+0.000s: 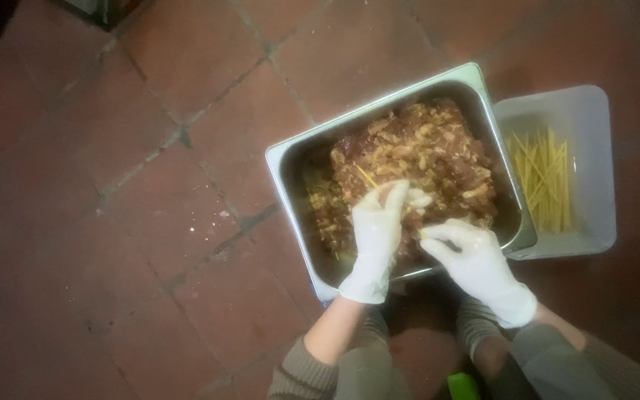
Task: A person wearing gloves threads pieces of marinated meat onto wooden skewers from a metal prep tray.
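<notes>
A steel pan [294, 159] on the floor holds a heap of marinated meat pieces [416, 159]. Both hands wear white gloves and reach into the pan's near side. My left hand [378, 235] pinches a thin wooden skewer [367, 176] that sticks up and away over the meat. My right hand [474, 259] is closed on a piece of meat at the heap's near edge, its fingertips close to the left hand's. Part of the skewer is hidden by the fingers.
A white plastic tub [590, 148] holding several bare wooden skewers [546, 181] stands against the pan's right side. The floor is red-brown tile [150, 185]. My knees sit just below the pan, with something green [462, 385] between them.
</notes>
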